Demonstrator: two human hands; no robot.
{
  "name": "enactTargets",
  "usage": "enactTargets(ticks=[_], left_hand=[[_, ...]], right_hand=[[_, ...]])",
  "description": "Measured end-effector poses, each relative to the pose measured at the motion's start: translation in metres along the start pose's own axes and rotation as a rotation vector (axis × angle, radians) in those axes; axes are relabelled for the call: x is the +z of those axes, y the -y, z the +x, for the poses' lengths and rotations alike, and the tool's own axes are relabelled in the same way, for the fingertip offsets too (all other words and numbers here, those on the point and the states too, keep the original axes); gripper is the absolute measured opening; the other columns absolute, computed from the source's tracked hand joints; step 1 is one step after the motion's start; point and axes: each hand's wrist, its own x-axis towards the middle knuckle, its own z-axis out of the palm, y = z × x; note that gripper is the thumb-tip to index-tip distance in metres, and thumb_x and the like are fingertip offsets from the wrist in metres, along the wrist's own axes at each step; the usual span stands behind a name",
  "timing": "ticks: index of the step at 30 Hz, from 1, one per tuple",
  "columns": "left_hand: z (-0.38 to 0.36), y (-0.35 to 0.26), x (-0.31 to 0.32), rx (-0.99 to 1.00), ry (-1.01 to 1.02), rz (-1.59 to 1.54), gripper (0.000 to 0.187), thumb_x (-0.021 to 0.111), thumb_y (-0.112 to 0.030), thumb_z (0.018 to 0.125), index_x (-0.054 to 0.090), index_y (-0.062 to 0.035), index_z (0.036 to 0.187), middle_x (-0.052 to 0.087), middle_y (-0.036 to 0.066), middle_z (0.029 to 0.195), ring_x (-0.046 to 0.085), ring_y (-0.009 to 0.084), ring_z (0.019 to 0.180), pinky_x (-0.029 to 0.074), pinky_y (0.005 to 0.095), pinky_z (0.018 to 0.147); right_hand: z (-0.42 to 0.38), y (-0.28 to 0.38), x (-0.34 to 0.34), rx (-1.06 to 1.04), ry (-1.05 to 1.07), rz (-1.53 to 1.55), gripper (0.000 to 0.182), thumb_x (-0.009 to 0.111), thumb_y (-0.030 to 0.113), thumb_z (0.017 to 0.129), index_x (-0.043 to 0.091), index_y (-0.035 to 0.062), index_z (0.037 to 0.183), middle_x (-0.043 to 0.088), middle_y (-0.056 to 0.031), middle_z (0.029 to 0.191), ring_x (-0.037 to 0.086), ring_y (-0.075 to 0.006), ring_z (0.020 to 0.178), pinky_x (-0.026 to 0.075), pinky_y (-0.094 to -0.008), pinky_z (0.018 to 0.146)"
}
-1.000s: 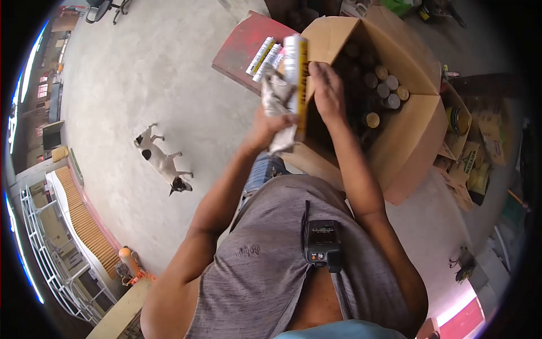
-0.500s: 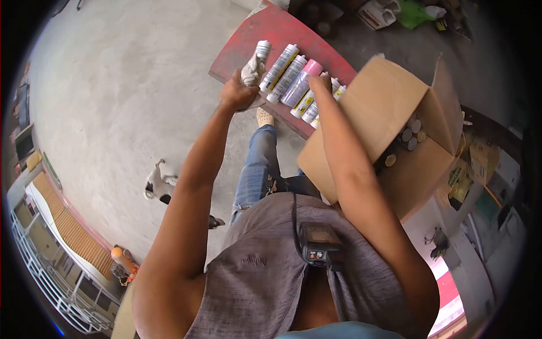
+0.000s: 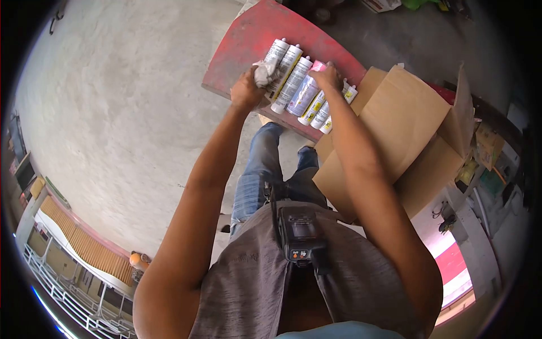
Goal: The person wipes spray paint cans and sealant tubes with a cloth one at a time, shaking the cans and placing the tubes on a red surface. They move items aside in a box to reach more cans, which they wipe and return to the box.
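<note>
A row of several sealant cartridges (image 3: 292, 85) lies side by side on a red, scuffed panel. My left hand (image 3: 247, 89) is closed around a crumpled whitish rag (image 3: 265, 73), which presses on the leftmost cartridge (image 3: 276, 52). Farther right, my right hand (image 3: 327, 78) curls over the top end of a cartridge with a pink end and a lilac label (image 3: 304, 96); its fingertips are partly hidden. Shorter cartridges with yellow markings (image 3: 322, 113) lie to the right, partly under my right wrist.
The red panel (image 3: 237, 45) extends beyond the row. An open cardboard box (image 3: 395, 118) stands right of it, beneath my right forearm. Concrete floor (image 3: 130, 113) spreads on the left. A black device (image 3: 303, 237) hangs at my chest.
My left hand has shifted right with the rag, and the leftmost cartridge now lies against its neighbour. My right hand has moved onto the pink-ended cartridge. A dog has left the view.
</note>
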Motion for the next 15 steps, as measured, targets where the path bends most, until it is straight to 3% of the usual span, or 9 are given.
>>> enactTargets(ticks=[1,2,3,6,9,11,13,14,15], left_hand=[[-0.003,0.002,0.0,0.0,0.009,0.006,0.069,0.077,-0.023,0.074,0.053,-0.0194,0.138,0.065,0.017,0.125,0.064,0.0386,0.113,0.053,0.047,0.094],[-0.008,0.003,0.001,-0.125,-0.064,-0.103,0.068,0.077,-0.024,0.074,0.053,-0.0179,0.137,0.066,0.019,0.124,0.063,0.0393,0.114,0.052,0.0474,0.095],[-0.011,0.004,0.001,-0.249,-0.146,-0.215,0.067,0.076,-0.024,0.074,0.053,-0.0163,0.137,0.066,0.02,0.123,0.063,0.04,0.115,0.051,0.0478,0.095],[-0.034,0.022,0.002,-0.398,-0.194,-0.358,0.066,0.076,-0.026,0.075,0.053,-0.0119,0.135,0.067,0.023,0.119,0.063,0.042,0.113,0.051,0.0479,0.095],[-0.065,0.046,0.021,-0.315,-0.271,-0.409,0.066,0.078,-0.027,0.073,0.055,-0.0039,0.13,0.069,0.024,0.115,0.067,0.0408,0.106,0.052,0.0452,0.092],[-0.081,0.053,0.034,-0.314,-0.291,-0.427,0.066,0.08,-0.027,0.071,0.056,-0.0007,0.127,0.069,0.024,0.114,0.068,0.0398,0.103,0.053,0.0445,0.09],[-0.094,0.073,0.059,-0.718,0.043,-0.56,0.066,0.082,-0.025,0.069,0.059,0.0056,0.123,0.07,0.024,0.111,0.069,0.0353,0.1,0.054,0.0433,0.087],[-0.104,0.074,0.072,-0.733,0.114,-0.76,0.06,0.082,-0.023,0.069,0.063,0.0084,0.116,0.071,0.022,0.103,0.071,0.0315,0.09,0.056,0.0413,0.078],[-0.114,0.082,0.095,-0.899,0.234,-0.95,0.055,0.082,-0.024,0.072,0.066,0.0062,0.114,0.072,0.018,0.093,0.071,0.0265,0.077,0.057,0.0387,0.066]], right_hand=[[0.0,0.001,-0.005,-0.01,0.018,0.026,0.083,0.081,0.044,0.075,0.05,0.0048,0.141,0.058,-0.0206,0.139,0.056,-0.0368,0.129,0.044,-0.0456,0.109],[-0.001,0.001,-0.01,-0.021,0.034,0.048,0.08,0.082,0.044,0.074,0.052,0.0059,0.138,0.059,-0.02,0.138,0.057,-0.0368,0.128,0.044,-0.0458,0.109],[-0.004,0.004,-0.014,-0.019,-0.002,0.045,0.071,0.082,0.036,0.074,0.054,0.0062,0.132,0.064,-0.0179,0.13,0.063,-0.037,0.119,0.051,-0.047,0.1],[0.013,0.0,-0.009,0.008,0.036,-0.015,0.059,0.076,0.026,0.078,0.056,0.0067,0.129,0.063,-0.0194,0.129,0.061,-0.0367,0.121,0.052,-0.047,0.1],[-0.012,0.007,-0.012,-0.029,0.006,-0.053,0.054,0.071,0.019,0.079,0.055,0.0061,0.128,0.06,-0.0213,0.13,0.058,-0.0369,0.123,0.052,-0.0478,0.1],[-0.021,0.001,-0.001,-0.091,-0.131,-0.005,0.059,0.074,0.024,0.078,0.054,0.0061,0.131,0.058,-0.0223,0.131,0.056,-0.0374,0.124,0.051,-0.0485,0.1],[-0.02,-0.007,0.005,-0.137,-0.157,0.01,0.062,0.075,0.026,0.078,0.053,0.0061,0.132,0.058,-0.0223,0.132,0.056,-0.0376,0.125,0.051,-0.0482,0.101],[-0.011,-0.012,0.01,-0.173,-0.123,-0.006,0.068,0.076,0.03,0.078,0.051,0.0057,0.136,0.055,-0.0223,0.137,0.055,-0.0373,0.127,0.048,-0.0474,0.104],[-0.003,-0.014,0.015,-0.209,-0.088,-0.023,0.074,0.076,0.035,0.079,0.049,0.0052,0.14,0.052,-0.0223,0.141,0.053,-0.037,0.13,0.046,-0.0465,0.107]])
